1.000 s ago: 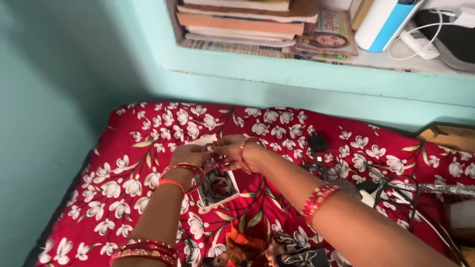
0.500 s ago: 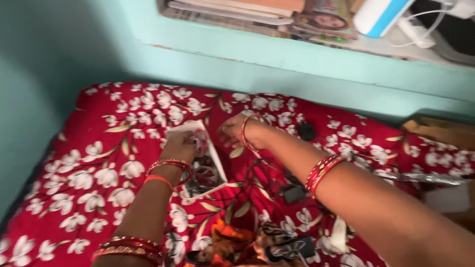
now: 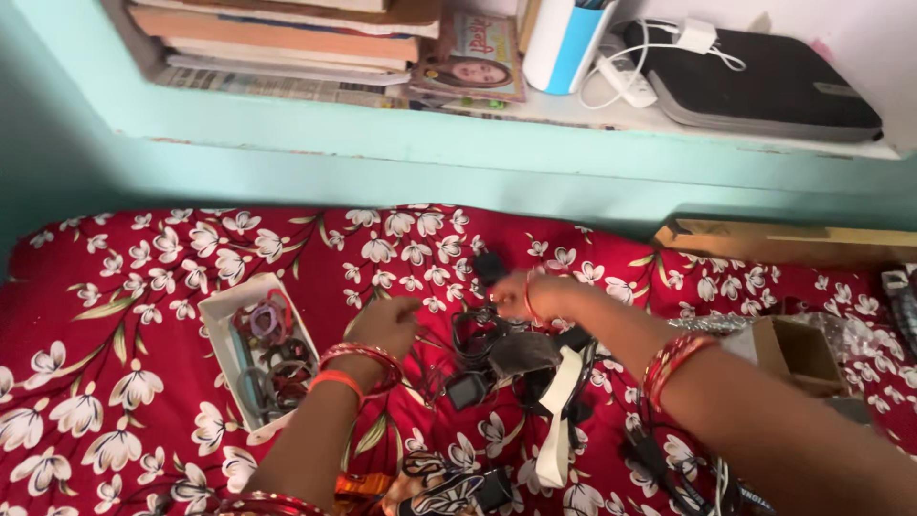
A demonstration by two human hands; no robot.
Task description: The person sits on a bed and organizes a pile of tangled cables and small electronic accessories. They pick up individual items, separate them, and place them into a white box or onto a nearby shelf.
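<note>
My left hand (image 3: 387, 322) hovers over the red flowered bedspread (image 3: 143, 287), fingers loosely apart and empty, just right of a white open box (image 3: 212, 312) filled with bangles (image 3: 270, 321). My right hand (image 3: 519, 291) reaches in from the right and rests on a tangle of black cables and chargers (image 3: 501, 352). Its fingers are partly hidden, so its grip is unclear. Both wrists wear red bangles. A white strap (image 3: 557, 411) lies in the tangle.
A small brown cardboard box (image 3: 793, 352) sits at the right. A teal ledge (image 3: 430, 134) above the bed carries stacked books (image 3: 277, 38), a blue-and-white cylinder (image 3: 564, 43), a white power strip (image 3: 626, 81) and a black case (image 3: 755, 81). A wooden board (image 3: 793, 244) lies along the wall.
My view has swung right. Both hands left the white box and moved right to the cable pile; the left hand has let go of the small item it held.
</note>
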